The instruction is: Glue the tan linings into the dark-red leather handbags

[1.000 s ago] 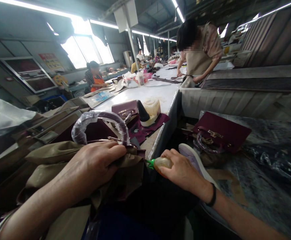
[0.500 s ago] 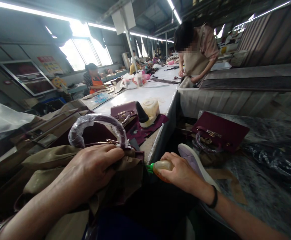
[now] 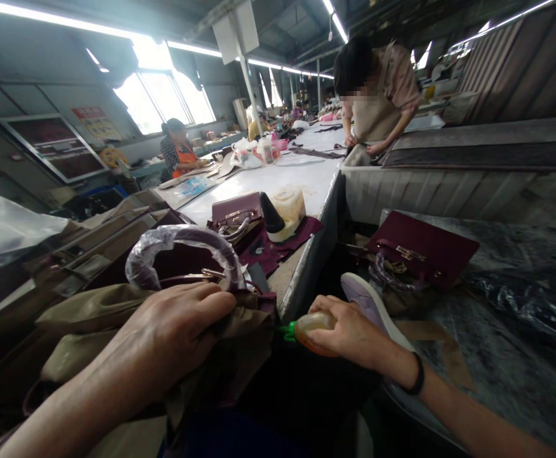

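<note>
My left hand (image 3: 182, 337) is closed on the upper edge of a handbag (image 3: 247, 340) with olive-brown lining fabric turned outward. The bag's handle (image 3: 147, 251), wrapped in clear plastic, arches up behind that hand. My right hand (image 3: 340, 331) grips a small squeeze bottle (image 3: 323, 321) of amber liquid, with its green nozzle pointing left toward the bag's side. A small gap shows between the nozzle and the fabric. My left fingertips are partly hidden by the fabric.
On the white table (image 3: 301, 172) stand a small mauve handbag (image 3: 235, 207) and a stained tub with a black cone (image 3: 271, 216). A maroon handbag (image 3: 423, 248) and a lilac shoe (image 3: 361, 296) are at right. A co-worker (image 3: 376, 102) bends over a bin (image 3: 402, 191).
The bottle in my right hand has shifted slightly down and right, a little away from the bag. My left hand and the bag have moved slightly left.
</note>
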Action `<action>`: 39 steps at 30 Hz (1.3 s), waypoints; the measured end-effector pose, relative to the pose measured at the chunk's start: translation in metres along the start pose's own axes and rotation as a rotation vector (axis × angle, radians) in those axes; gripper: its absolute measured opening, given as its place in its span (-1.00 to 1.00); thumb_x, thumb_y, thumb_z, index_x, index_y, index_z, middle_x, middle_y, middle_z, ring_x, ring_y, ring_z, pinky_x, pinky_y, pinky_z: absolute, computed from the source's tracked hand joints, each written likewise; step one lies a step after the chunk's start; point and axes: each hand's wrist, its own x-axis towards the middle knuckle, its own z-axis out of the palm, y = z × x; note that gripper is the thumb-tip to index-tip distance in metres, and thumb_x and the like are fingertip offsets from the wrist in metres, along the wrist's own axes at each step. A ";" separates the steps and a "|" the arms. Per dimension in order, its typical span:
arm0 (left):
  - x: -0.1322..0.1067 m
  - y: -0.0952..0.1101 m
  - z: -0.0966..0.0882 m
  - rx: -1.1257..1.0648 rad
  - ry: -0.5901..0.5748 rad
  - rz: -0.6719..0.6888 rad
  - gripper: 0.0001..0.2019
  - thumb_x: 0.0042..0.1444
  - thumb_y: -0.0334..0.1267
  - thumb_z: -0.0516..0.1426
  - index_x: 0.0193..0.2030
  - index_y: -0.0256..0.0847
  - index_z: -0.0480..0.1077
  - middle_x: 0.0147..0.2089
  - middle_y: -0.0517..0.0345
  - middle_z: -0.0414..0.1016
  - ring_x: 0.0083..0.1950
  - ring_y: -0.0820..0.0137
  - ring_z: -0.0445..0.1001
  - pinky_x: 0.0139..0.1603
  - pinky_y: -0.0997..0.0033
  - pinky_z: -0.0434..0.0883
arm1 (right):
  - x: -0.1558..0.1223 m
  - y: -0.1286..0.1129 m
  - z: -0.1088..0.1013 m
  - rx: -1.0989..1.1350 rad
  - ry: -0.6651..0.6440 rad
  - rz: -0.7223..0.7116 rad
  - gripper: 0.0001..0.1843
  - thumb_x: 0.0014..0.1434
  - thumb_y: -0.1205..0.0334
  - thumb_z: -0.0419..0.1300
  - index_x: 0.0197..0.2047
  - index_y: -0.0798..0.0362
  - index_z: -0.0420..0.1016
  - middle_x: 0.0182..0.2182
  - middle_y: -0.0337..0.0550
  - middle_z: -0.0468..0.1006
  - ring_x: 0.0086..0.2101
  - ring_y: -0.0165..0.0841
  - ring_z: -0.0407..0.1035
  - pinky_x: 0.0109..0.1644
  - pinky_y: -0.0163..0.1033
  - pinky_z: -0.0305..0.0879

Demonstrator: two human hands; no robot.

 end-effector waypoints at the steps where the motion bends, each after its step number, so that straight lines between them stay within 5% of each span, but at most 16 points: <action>1: 0.000 0.001 -0.002 -0.006 0.007 0.017 -0.75 0.09 -0.48 -0.10 -0.36 -0.16 0.36 -0.33 0.20 0.48 -0.40 0.48 0.41 -0.41 0.52 0.31 | 0.000 0.000 -0.001 0.014 -0.026 0.008 -0.86 -0.10 0.29 0.23 -0.37 0.05 0.44 -0.42 -0.24 0.44 -0.39 -0.35 0.33 -0.30 -0.27 0.17; 7: 0.002 0.011 -0.009 0.022 0.121 0.100 -0.76 -0.10 -0.54 -0.14 -0.51 -0.14 0.22 -0.45 0.19 0.44 -0.47 0.47 0.39 -0.48 0.51 0.31 | 0.006 0.007 -0.002 0.109 -0.030 0.080 -0.79 -0.08 0.22 0.21 -0.30 0.05 0.40 -0.41 -0.23 0.47 -0.40 -0.34 0.34 -0.36 -0.31 0.20; 14: -0.016 0.010 0.001 0.056 0.201 0.130 -0.67 -0.15 -0.53 -0.15 -0.29 -0.13 0.25 -0.39 0.18 0.45 -0.40 0.42 0.39 -0.42 0.45 0.32 | 0.002 0.011 -0.001 0.220 -0.105 0.134 -0.78 -0.12 0.16 0.24 -0.36 0.05 0.40 -0.54 -0.29 0.42 -0.53 -0.39 0.32 -0.52 -0.36 0.18; 20: -0.035 0.008 0.007 0.099 0.178 0.135 -0.61 -0.16 -0.51 -0.15 -0.18 -0.17 0.25 -0.30 0.07 0.46 -0.28 0.37 0.42 -0.33 0.42 0.36 | 0.012 0.014 -0.007 0.257 -0.002 0.123 -0.76 -0.08 0.18 0.22 -0.30 0.06 0.38 -0.46 -0.23 0.44 -0.43 -0.29 0.37 -0.42 -0.26 0.26; 29: -0.040 0.011 0.009 0.034 0.154 0.115 -0.64 -0.15 -0.52 -0.15 -0.23 -0.15 0.26 -0.29 0.09 0.45 -0.28 0.38 0.41 -0.33 0.44 0.36 | 0.000 0.028 -0.022 0.366 -0.129 0.106 -0.68 -0.08 0.08 0.24 -0.26 0.06 0.42 -0.46 -0.23 0.46 -0.46 -0.30 0.36 -0.47 -0.28 0.26; 35: -0.034 0.015 0.009 0.028 0.167 0.123 -0.62 -0.16 -0.55 -0.15 -0.22 -0.16 0.26 -0.29 0.10 0.45 -0.28 0.40 0.42 -0.33 0.46 0.37 | 0.005 0.040 -0.022 0.253 -0.010 0.087 -0.70 -0.09 0.11 0.25 -0.27 0.06 0.43 -0.47 -0.25 0.45 -0.42 -0.30 0.35 -0.36 -0.23 0.26; 39: -0.032 0.017 0.009 0.003 0.166 0.121 -0.67 -0.16 -0.55 -0.15 -0.30 -0.15 0.26 -0.35 0.12 0.46 -0.36 0.41 0.43 -0.39 0.46 0.37 | 0.003 0.041 -0.019 0.279 -0.081 0.099 -0.73 -0.08 0.12 0.25 -0.29 0.06 0.44 -0.49 -0.25 0.45 -0.47 -0.31 0.35 -0.43 -0.25 0.25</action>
